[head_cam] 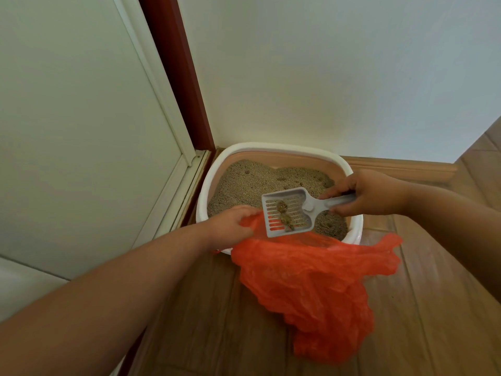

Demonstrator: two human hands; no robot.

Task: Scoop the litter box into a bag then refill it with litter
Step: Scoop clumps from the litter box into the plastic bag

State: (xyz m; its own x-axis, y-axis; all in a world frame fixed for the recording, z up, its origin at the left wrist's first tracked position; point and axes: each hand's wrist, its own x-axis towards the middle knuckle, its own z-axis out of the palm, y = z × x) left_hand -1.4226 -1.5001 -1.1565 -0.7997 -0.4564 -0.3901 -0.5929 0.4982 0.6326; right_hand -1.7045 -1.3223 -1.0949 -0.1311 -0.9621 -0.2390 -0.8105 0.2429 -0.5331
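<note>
While the litter box [276,150] sits in the wall corner on the wood floor [433,308], scooping step is mid-way. Orange bag [311,289] droops off the box's near rim onto the floor, left hand [230,229] pinching its mouth up. Right hand [363,192] grips scoop [287,213] handle, scoop just above bag mouth. Clumps [284,214] on slots. Next, likely: tip scoop into bag, opening held wide. Refill not started.
</note>
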